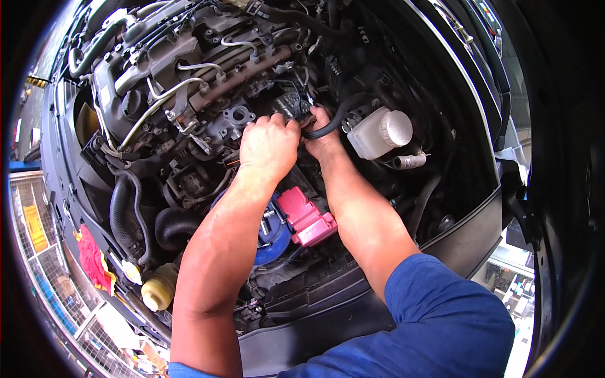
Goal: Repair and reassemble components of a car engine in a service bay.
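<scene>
Both arms reach deep into an open engine bay. My left hand (270,143) is curled, knuckles up, beside a metal flange (238,116) with a round hole; its fingertips are hidden. Close on its right, my right hand (322,137) has its fingers bent in by a thick black hose (334,123), which crosses partly in front of them. Whatever the two hands grip between them is too hidden to name. Just beyond the fingers lies a ribbed grey metal part (288,103). A brownish metal rail (242,77) with several thin pipes runs past it.
A blue round dish (270,247) with metal pieces sits below my left wrist, beside a pinkish-red plastic cover (307,219). At right stands a white fluid reservoir (372,137); at lower left, a yellowed one (159,287). A red cloth (94,261) hangs at the left edge.
</scene>
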Available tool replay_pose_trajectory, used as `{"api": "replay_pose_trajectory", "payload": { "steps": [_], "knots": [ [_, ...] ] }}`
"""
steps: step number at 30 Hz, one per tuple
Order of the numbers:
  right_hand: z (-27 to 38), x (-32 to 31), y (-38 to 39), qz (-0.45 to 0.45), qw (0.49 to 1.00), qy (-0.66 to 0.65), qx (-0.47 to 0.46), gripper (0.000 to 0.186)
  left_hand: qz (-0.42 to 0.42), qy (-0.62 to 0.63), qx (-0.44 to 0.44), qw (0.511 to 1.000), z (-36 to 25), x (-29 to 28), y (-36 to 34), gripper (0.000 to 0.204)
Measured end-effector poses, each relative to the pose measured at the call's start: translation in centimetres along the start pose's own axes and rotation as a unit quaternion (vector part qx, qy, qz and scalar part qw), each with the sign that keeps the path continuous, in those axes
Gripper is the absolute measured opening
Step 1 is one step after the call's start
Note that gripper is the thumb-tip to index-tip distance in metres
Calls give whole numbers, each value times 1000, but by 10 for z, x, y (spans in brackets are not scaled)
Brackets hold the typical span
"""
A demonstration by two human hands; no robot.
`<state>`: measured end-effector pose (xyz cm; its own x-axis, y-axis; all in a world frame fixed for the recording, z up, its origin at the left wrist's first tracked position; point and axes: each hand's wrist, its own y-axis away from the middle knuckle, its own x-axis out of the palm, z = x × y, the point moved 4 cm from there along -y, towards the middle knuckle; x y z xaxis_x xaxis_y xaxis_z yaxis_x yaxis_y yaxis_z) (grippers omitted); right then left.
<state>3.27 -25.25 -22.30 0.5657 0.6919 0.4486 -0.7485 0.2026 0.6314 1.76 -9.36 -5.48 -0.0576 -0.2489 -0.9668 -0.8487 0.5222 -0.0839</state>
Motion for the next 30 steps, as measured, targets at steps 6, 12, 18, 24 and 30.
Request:
{"api": "replay_pose_trajectory", "payload": {
  "steps": [6, 12, 18, 24, 30],
  "knots": [
    [6, 11, 9, -13, 997, 23, -65, 23, -17, 18, -28, 999, 2, 9, 10, 19],
    [14, 6, -6, -17, 998, -37, -55, 27, -129, 453, -110, 875, 5, 7, 35, 32],
    [8, -9, -23, 35, 993, -111, 22, 22, -132, 400, 56, 905, -19, -3, -21, 34],
    [10, -12, -14, 35, 995, -93, -30, 37, 1, 284, 8, 959, -55, -20, -96, 34],
    [17, 3, -10, -25, 977, 36, -211, 58, 6, 383, -253, 888, 0, 11, 21, 27]
  ]
}}
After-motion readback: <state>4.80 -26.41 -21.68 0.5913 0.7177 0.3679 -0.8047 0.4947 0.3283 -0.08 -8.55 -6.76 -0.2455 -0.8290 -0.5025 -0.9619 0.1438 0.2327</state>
